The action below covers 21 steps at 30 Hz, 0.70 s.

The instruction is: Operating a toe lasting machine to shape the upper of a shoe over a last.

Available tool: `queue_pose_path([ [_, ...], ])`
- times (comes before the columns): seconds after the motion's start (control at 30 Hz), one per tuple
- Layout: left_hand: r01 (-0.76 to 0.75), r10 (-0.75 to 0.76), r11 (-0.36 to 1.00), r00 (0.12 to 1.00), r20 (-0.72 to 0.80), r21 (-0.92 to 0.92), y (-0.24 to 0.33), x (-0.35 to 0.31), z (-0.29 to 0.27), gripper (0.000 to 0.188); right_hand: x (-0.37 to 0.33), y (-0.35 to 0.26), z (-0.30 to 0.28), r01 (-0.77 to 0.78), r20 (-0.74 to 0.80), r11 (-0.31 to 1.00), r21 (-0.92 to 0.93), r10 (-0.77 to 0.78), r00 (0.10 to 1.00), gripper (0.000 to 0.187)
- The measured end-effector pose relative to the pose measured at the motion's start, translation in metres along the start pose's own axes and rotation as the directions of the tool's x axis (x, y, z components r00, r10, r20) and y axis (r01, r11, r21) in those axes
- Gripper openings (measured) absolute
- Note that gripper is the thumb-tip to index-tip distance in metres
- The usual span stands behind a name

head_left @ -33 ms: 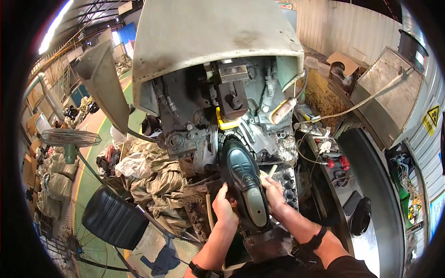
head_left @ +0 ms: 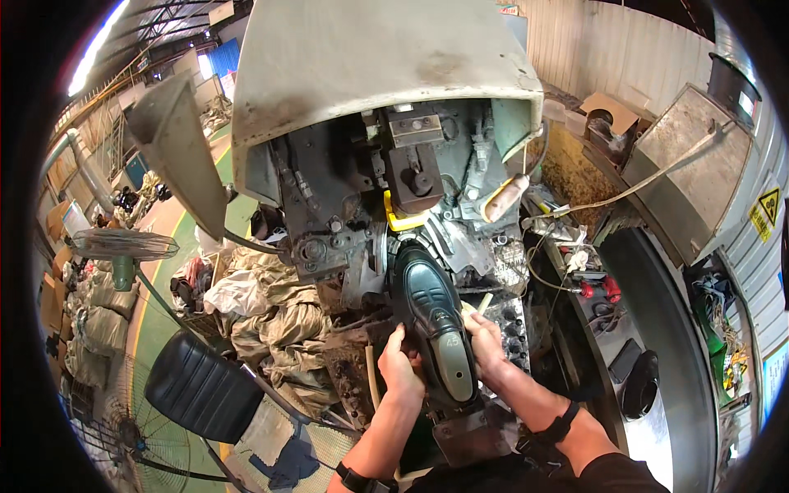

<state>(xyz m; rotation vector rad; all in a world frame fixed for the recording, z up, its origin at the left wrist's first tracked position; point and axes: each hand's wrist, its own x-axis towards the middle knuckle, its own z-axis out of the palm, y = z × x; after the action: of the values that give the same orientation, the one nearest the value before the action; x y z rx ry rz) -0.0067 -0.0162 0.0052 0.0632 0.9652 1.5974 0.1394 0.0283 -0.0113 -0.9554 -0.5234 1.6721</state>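
A black leather loafer (head_left: 427, 287) is fitted over a grey-green shoe last (head_left: 454, 368), whose flat top shows at the heel end. Its toe points away from me, in among the metal parts of a large machine (head_left: 370, 66), below a dark block with a yellow piece (head_left: 403, 215). My left hand (head_left: 400, 366) is closed against the shoe's left side near the heel, its thumb pointing up. On the opposite side my right hand (head_left: 485, 341) grips the shoe, thumb and fingers along its edge. The undersides of both grips are hidden.
A black padded chair (head_left: 201, 386) stands at the left, near a heap of cloth sacks (head_left: 275, 308) and a fan (head_left: 123, 246). At the right, a single black shoe (head_left: 639, 386) rests on a bench beside a dark belt (head_left: 666, 329). A handled piece (head_left: 505, 199) hangs beside the machine head.
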Motion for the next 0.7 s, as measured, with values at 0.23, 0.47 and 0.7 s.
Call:
queue_pose_path([
  [0.23, 0.061, -0.06, 0.998, 0.992, -0.11, 0.013, -0.002, 0.036, 0.018, 0.024, 0.036, -0.003, 0.008, -0.04, 0.002, 0.995, 0.097, 0.04, 0.999, 0.023],
  [0.47, 0.093, -0.094, 0.996, 0.979, -0.181, -0.014, -0.001, 0.049, 0.014, 0.018, 0.044, -0.007, 0.015, -0.1, -0.019, 0.988, 0.114, 0.103, 0.995, 0.023],
  [0.7, 0.054, -0.055, 0.998, 0.981, -0.185, -0.011, -0.005, 0.05, 0.016, 0.017, 0.055, 0.005, 0.004, -0.114, 0.004, 0.982, 0.147, 0.115, 0.993, 0.029],
])
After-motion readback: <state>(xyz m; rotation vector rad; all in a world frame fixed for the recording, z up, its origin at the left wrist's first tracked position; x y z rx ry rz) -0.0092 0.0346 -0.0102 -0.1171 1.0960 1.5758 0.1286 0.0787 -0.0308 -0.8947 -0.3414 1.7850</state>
